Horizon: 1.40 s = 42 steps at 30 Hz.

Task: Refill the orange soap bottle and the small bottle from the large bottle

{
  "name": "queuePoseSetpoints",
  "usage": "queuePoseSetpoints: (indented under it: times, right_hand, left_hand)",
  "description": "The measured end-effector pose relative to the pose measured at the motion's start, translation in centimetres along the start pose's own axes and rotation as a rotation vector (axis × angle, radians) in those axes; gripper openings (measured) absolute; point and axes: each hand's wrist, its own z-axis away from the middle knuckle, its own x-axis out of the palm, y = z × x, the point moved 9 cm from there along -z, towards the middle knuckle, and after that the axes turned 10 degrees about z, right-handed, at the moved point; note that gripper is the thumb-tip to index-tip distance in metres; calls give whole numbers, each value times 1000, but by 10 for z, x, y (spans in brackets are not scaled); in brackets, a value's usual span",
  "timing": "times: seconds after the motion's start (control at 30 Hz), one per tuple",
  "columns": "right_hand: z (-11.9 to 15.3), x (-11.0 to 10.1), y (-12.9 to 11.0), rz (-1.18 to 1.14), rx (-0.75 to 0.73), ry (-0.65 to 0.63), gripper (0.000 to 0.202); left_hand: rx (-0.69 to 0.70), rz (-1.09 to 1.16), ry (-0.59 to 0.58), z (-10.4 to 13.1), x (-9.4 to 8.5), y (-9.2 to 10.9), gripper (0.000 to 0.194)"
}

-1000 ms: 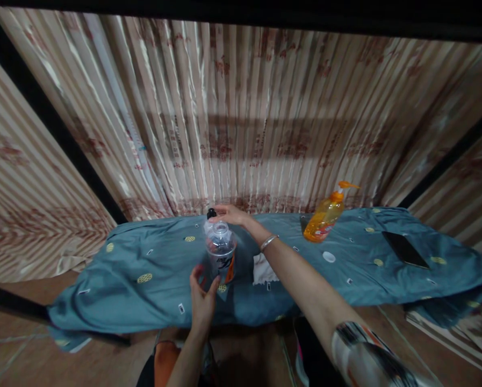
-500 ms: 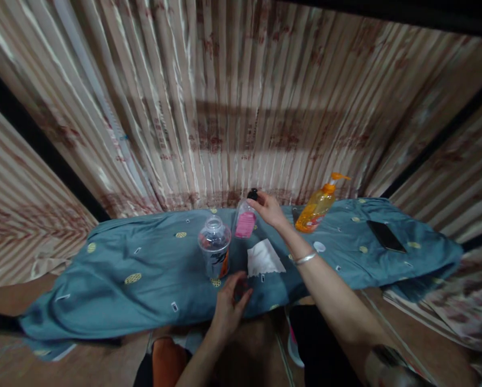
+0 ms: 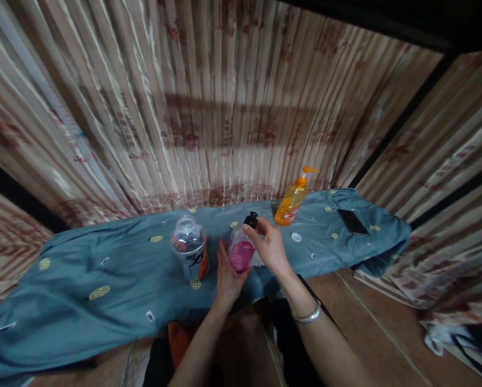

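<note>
A clear bottle with a pink label [image 3: 241,255] and a black cap is tilted slightly between my two hands. My right hand [image 3: 270,247] grips it by the neck, just under the cap. Around its lower left side and base is my left hand [image 3: 228,279], thumb beneath the label; the far fingers are partly hidden and blurred. Left of my hands stands a clear plastic container [image 3: 190,250] with a narrow open mouth and an orange and black print. Behind the bottle, a white tissue [image 3: 257,260] is mostly covered.
An orange pump bottle [image 3: 291,204] stands farther right. Near it lie a small white disc [image 3: 296,237] and a dark phone [image 3: 353,222]. Blue-green patterned cloth [image 3: 128,269] covers the narrow bench. A striped curtain [image 3: 224,107] hangs behind, with dark frame bars around.
My right hand has brought the bottle nearer and lower, over the tissue. My left hand has come up to the bottle's base. The view has turned to the right.
</note>
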Motion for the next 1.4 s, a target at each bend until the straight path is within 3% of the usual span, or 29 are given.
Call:
queuePoseSetpoints:
  times: [0.17, 0.3, 0.5, 0.7, 0.9, 1.1, 1.3, 1.4]
  right_hand:
    - [-5, 7, 15, -178, 67, -27, 31]
    - [-10, 25, 30, -454, 151, -177, 36]
    - [-9, 40, 38, -624, 213, -443, 40]
    - [-12, 33, 60, -678, 295, -406, 44]
    - [-8, 37, 49, -706, 246, -511, 51]
    - [-15, 34, 65, -615, 295, -327, 54]
    - [-11, 32, 52, -634, 247, -433, 53]
    - [-13, 32, 54, -645, 252, -382, 54]
  left_hand:
    - [-80, 6, -51, 8, 0, 7, 108]
    - [-160, 36, -121, 19, 5, 12, 107]
    - [-209, 111, -236, 32, 13, 11, 107]
    - [-245, 76, -237, 34, 11, 4, 104]
    - [-238, 52, -229, 32, 9, 1, 107]
    - [-240, 32, -224, 33, 6, 0, 107]
    - [-243, 19, -218, 32, 6, 0, 105]
    - [-237, 19, -218, 31, 8, 1, 105]
